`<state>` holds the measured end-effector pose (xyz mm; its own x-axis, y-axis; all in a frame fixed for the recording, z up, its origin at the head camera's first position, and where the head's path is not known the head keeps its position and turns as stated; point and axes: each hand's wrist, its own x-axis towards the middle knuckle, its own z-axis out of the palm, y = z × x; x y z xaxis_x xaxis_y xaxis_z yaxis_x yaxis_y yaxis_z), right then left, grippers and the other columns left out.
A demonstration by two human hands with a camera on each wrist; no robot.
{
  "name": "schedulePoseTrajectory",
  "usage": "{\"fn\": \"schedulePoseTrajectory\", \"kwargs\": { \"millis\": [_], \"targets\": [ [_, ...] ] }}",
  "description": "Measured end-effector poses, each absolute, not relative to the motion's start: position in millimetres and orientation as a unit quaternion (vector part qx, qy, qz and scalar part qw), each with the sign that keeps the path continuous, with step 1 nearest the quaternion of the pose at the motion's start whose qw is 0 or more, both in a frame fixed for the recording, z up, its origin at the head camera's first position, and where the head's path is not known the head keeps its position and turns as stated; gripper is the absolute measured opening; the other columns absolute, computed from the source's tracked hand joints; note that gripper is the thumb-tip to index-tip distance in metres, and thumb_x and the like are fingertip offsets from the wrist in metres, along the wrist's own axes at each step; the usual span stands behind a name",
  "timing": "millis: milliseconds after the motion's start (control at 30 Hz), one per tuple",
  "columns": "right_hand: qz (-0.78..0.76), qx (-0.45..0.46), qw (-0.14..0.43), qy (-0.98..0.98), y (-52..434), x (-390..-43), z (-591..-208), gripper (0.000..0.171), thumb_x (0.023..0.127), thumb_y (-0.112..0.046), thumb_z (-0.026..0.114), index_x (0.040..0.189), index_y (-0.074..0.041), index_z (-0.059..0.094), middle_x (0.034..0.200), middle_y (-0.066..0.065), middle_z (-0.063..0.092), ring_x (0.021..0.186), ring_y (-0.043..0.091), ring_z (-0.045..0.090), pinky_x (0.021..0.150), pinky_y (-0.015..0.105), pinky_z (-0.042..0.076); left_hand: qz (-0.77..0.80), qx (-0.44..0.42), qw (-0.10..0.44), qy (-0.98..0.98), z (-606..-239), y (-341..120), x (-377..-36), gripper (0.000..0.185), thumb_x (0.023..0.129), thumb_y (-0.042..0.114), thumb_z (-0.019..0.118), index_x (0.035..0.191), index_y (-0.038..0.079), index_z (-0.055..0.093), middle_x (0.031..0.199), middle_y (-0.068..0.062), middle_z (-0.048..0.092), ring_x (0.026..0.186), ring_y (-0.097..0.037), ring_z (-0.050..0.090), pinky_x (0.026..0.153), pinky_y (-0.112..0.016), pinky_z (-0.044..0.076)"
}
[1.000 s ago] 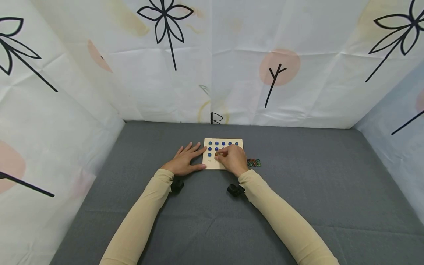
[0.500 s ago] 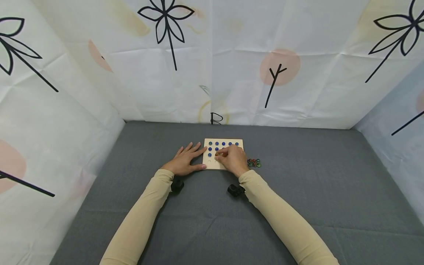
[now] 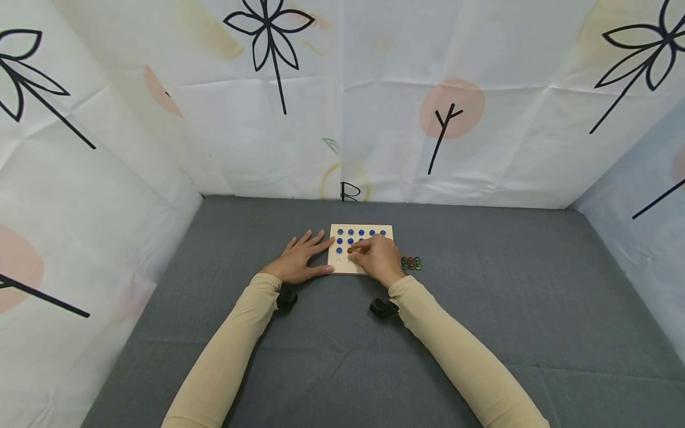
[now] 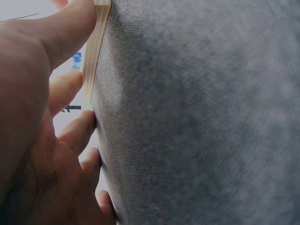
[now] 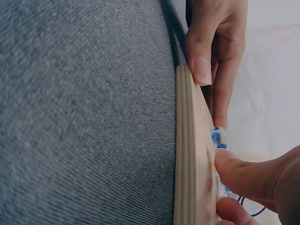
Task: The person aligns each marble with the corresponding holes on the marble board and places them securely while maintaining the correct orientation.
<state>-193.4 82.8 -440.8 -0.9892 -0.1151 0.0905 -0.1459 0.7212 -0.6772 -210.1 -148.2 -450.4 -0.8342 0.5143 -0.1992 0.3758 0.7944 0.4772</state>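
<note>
- The orange-brown bead (image 3: 350,250) sits at a hollow in the third row of the wooden peg board (image 3: 342,267), pinched at the fingertips of the right hand (image 3: 379,258); its seating is hidden by the fingers.
- To do this well, I judge the bead should drop straight into its hollow before the pinch loosens, so it does not roll across the board.
- The fingertips should stay clear of the blue beads (image 3: 361,232) in the rows beyond.
- The left hand (image 3: 298,260) lies flat, fingers straight, thumb (image 4: 70,28) against the board's near-left edge; that steadying pressure should hold.
- Spare red and green beads (image 3: 410,263) wait on the grey cloth (image 3: 481,309) just right of the board.
</note>
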Motion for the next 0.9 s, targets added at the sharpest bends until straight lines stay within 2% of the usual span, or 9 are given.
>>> {"fn": "schedulePoseTrajectory", "kwargs": {
  "millis": [400, 667, 900],
  "targets": [
    [0.376, 0.072, 0.036, -0.923, 97, -187, -434, 0.023, 0.088, -0.024, 0.083, 0.108, -0.012, 0.082, 0.093, 0.009, 0.074, 0.076, 0.022, 0.067, 0.06, 0.035, 0.051, 0.217, 0.234, 0.162, 0.934, -445, -148, -208, 0.08, 0.098, 0.052, 0.063, 0.163, 0.024, 0.026, 0.169, -0.01, 0.014, 0.155, -0.035, 0.002, 0.123, -0.057, -0.002],
    [0.386, 0.091, 0.048, -0.917, 108, -180, -429, 0.024, 0.088, -0.021, 0.083, 0.109, -0.008, 0.082, 0.094, 0.012, 0.071, 0.076, 0.023, 0.065, 0.057, 0.032, 0.048, 0.212, 0.232, 0.163, 0.935, -448, -147, -210, 0.079, 0.099, 0.053, 0.062, 0.163, 0.024, 0.026, 0.169, -0.009, 0.014, 0.155, -0.034, 0.001, 0.123, -0.057, -0.002],
    [0.393, 0.089, 0.055, -0.914, 121, -174, -428, 0.026, 0.088, -0.021, 0.083, 0.11, -0.008, 0.081, 0.096, 0.013, 0.071, 0.079, 0.025, 0.065, 0.059, 0.034, 0.049, 0.214, 0.237, 0.159, 0.934, -449, -148, -208, 0.079, 0.099, 0.051, 0.062, 0.163, 0.023, 0.026, 0.169, -0.01, 0.014, 0.155, -0.034, 0.002, 0.123, -0.057, -0.002]
  ]
}}
